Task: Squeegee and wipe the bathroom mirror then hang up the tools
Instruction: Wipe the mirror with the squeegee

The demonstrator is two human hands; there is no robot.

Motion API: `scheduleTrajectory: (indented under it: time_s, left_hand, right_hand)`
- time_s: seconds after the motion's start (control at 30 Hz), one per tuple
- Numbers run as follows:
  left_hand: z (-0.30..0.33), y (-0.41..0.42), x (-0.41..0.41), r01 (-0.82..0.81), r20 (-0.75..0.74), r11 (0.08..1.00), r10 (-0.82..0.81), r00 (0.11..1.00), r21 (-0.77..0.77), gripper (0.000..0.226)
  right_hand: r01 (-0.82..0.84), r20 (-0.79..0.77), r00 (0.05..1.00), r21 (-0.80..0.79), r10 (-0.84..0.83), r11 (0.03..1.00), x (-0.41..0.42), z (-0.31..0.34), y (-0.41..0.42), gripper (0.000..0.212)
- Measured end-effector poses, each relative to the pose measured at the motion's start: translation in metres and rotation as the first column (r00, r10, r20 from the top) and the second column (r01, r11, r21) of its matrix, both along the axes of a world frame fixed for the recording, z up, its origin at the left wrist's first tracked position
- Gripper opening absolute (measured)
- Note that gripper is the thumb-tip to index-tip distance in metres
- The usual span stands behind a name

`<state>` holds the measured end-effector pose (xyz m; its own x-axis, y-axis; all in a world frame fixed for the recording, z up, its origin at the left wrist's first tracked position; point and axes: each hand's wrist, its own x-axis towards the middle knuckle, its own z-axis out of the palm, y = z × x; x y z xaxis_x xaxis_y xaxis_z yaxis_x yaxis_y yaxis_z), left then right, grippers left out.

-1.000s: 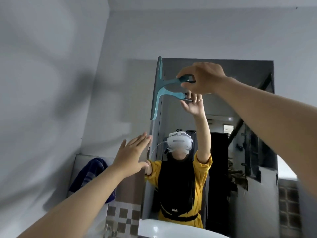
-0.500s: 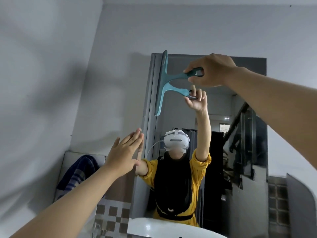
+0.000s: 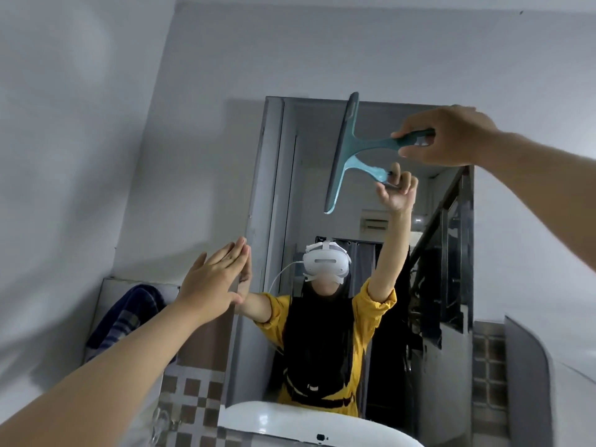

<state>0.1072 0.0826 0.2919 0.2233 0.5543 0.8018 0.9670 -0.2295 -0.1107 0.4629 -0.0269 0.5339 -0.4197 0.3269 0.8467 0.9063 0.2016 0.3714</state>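
A tall wall mirror [image 3: 451, 301] fills the middle of the view. My right hand [image 3: 451, 135] grips the handle of a teal squeegee [image 3: 346, 137], whose blade stands nearly upright against the upper part of the glass. My left hand [image 3: 214, 279] is flat with straight fingers against the mirror's left edge, lower down. A blue striped cloth [image 3: 122, 317] hangs on the wall at the left, below my left arm.
A white basin [image 3: 290, 424] lies under the mirror. Brown and white checked tiles [image 3: 190, 404] cover the lower wall. A grey rounded panel [image 3: 529, 382] stands at the right. The mirror reflects a person in a yellow top, a dark doorway and a stair rail.
My right hand has drawn the squeegee to the right across the top of the mirror, away from its left edge. My left hand has stayed at the mirror's left edge.
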Motion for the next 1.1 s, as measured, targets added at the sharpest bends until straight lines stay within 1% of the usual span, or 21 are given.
scheduleTrajectory:
  time_s: [0.1, 0.27, 0.37, 0.53, 0.7, 0.87, 0.93, 1.0, 1.1]
  left_hand:
    - [0.002, -0.004, 0.003, -0.037, -0.016, 0.999, 0.037, 0.999, -0.025, 0.1]
    - [0.002, -0.01, 0.01, -0.107, -0.036, 0.992, 0.105, 0.994, -0.067, 0.119]
    - [0.001, -0.012, 0.015, -0.141, -0.035, 0.988, 0.139, 0.99, -0.064, 0.122]
    - [0.0, -0.014, 0.019, -0.135, -0.002, 0.989, 0.135, 0.991, -0.06, 0.123]
    - [-0.001, -0.015, 0.021, -0.168, 0.025, 0.983, 0.17, 0.985, -0.073, 0.119]
    - [-0.004, -0.012, 0.017, -0.206, 0.047, 0.973, 0.212, 0.976, -0.108, 0.118]
    - [-0.005, -0.01, 0.015, -0.187, 0.069, 0.976, 0.195, 0.978, -0.114, 0.117]
    - [-0.005, -0.009, 0.013, -0.158, 0.081, 0.982, 0.166, 0.983, -0.102, 0.114]
    - [-0.006, -0.005, 0.009, -0.127, 0.065, 0.989, 0.131, 0.989, -0.072, 0.112]
  right_hand:
    - [0.016, -0.078, 0.997, 0.007, -0.015, 1.0, 0.038, -0.002, -0.011, 0.025]
    - [0.03, -0.177, 0.984, 0.009, -0.028, 1.0, 0.086, -0.016, -0.022, 0.022]
    - [0.03, -0.219, 0.975, 0.006, -0.028, 1.0, 0.101, -0.025, -0.024, 0.02]
    - [0.045, -0.275, 0.961, 0.01, -0.04, 0.999, 0.119, -0.042, -0.034, 0.016]
    - [0.054, -0.346, 0.937, -0.004, -0.052, 0.999, 0.123, -0.062, -0.029, 0.015]
    - [0.033, -0.402, 0.914, -0.053, -0.052, 0.998, 0.115, -0.091, -0.02, 0.021]
    - [0.017, -0.438, 0.898, -0.067, -0.045, 0.998, 0.105, -0.105, -0.019, 0.021]
    - [0.003, -0.491, 0.87, -0.075, -0.039, 0.997, 0.091, -0.121, -0.016, 0.021]
    - [-0.072, -0.618, 0.786, -0.084, 0.005, 0.994, 0.061, -0.144, -0.011, 0.021]
